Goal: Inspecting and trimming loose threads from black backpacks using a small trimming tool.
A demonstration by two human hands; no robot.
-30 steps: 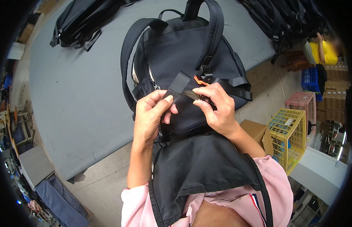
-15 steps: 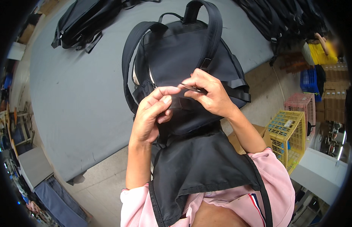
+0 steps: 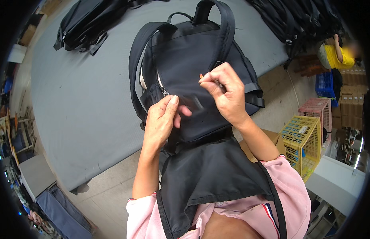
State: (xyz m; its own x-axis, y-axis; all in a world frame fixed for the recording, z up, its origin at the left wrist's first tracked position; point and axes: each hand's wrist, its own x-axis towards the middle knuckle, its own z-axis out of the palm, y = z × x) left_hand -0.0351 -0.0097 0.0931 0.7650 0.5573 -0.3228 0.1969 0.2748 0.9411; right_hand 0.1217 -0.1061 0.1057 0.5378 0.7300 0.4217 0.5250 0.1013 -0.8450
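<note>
A black backpack (image 3: 181, 59) lies in front of me with its shoulder straps on top, the right one a padded strap (image 3: 224, 36) arching upward. My left hand (image 3: 159, 121) is closed over its lower left side, thumb pressed down by a zipper pull (image 3: 165, 91). From its fingers a short black strap (image 3: 196, 103) sticks out to the right, smeared by motion. My right hand (image 3: 228, 93) hovers above the lower right of the bag, fingers curled around a small dark tool with an orange end (image 3: 201, 77). The palm hides most of that tool.
The bag rests on a grey table (image 3: 85, 119). Another black bag (image 3: 89, 24) lies far left, and more black bags (image 3: 296, 20) are piled far right. Yellow (image 3: 300, 139), pink (image 3: 316, 109) and blue crates (image 3: 325, 84) stand right, near a person in yellow (image 3: 338, 55).
My hands have moved apart. The right one has risen away from the strap with the tool, and the left has turned thumb-up over the bag.
</note>
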